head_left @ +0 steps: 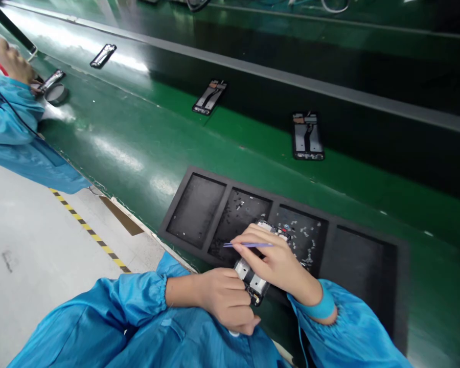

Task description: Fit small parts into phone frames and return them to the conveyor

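My right hand [279,258] pinches purple tweezers [258,245], whose tips point left over a black foam tray [221,214]. Beneath that hand is an opened phone [256,282], tilted, with silver inner parts and a dark strip showing. The curled fingers of my left hand [230,299] grip its lower left edge. My right hand hides the middle of the phone. Tiny dark pieces lie in one tray compartment, and small silvery pieces [308,230] lie in the compartment to its right.
On the green bench beyond the tray lie three opened phones: one at the right [308,137], a middle one [210,97] and a far one [103,55]. At far left, a co-worker's hand [13,61] is beside a round grey container [55,94]. A grey rail crosses behind.
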{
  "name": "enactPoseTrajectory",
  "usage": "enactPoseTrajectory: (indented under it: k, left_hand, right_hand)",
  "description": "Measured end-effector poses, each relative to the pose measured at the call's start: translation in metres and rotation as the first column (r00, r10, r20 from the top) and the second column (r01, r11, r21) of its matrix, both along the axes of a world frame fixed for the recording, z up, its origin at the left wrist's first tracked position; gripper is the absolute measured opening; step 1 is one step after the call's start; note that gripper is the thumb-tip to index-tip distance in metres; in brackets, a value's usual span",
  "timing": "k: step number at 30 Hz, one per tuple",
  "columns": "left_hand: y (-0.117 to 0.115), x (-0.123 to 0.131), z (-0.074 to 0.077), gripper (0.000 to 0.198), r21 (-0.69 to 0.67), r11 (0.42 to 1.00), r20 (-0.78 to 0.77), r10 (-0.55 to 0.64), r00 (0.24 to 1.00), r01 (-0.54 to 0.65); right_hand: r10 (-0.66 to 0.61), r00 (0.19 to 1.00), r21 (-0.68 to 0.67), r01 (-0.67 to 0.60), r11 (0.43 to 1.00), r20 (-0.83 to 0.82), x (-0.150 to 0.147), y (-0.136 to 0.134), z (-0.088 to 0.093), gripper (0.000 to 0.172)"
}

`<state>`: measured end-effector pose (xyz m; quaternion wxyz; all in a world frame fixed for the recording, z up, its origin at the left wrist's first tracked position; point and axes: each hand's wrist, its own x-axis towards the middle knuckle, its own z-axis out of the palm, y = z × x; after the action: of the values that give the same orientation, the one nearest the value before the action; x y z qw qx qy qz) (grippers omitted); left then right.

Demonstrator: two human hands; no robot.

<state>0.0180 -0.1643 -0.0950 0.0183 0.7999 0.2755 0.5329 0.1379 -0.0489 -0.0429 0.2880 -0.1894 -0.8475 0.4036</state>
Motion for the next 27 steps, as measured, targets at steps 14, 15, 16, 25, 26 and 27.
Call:
enactPoseTrajectory:
  k: [14, 15, 16, 25, 26, 27]
  left_hand:
    - [-0.004, 0.001, -0.008, 0.045, -0.055, 0.995, -0.01, -0.079, 0.997, 0.079]
    - [-0.005, 0.001, -0.009, 0.046, -0.074, 0.993, -0.015, -0.093, 0.996, 0.092]
    - [-0.005, 0.001, -0.01, 0.047, -0.099, 0.99, -0.02, -0.108, 0.994, 0.105]
    - [-0.007, 0.001, -0.003, 0.042, -0.288, 0.935, 0.221, -0.145, 0.964, 0.207]
    - [-0.008, -0.001, 0.003, 0.04, -0.324, 0.927, 0.283, -0.098, 0.954, 0.191]
    - [-0.008, -0.004, 0.011, 0.038, -0.377, 0.912, 0.347, -0.024, 0.937, 0.163]
  right_hand:
    - [0.097, 0.995, -0.066, -0.096, 0.993, 0.011, -0.001, -0.005, 0.0, 0.012]
    - [0.097, 0.995, -0.068, -0.096, 0.993, 0.013, -0.001, -0.005, 0.0, 0.013]
    - [0.096, 0.995, -0.071, -0.095, 0.993, 0.015, -0.001, -0.005, 0.0, 0.013]
    - [0.053, 0.998, -0.177, -0.056, 0.983, -0.023, 0.0, -0.004, 0.0, 0.011]
    - [0.007, 0.999, -0.2, -0.016, 0.98, -0.045, 0.004, -0.004, 0.001, 0.012]
    - [-0.058, 0.996, -0.225, 0.041, 0.973, -0.072, 0.009, -0.003, 0.002, 0.013]
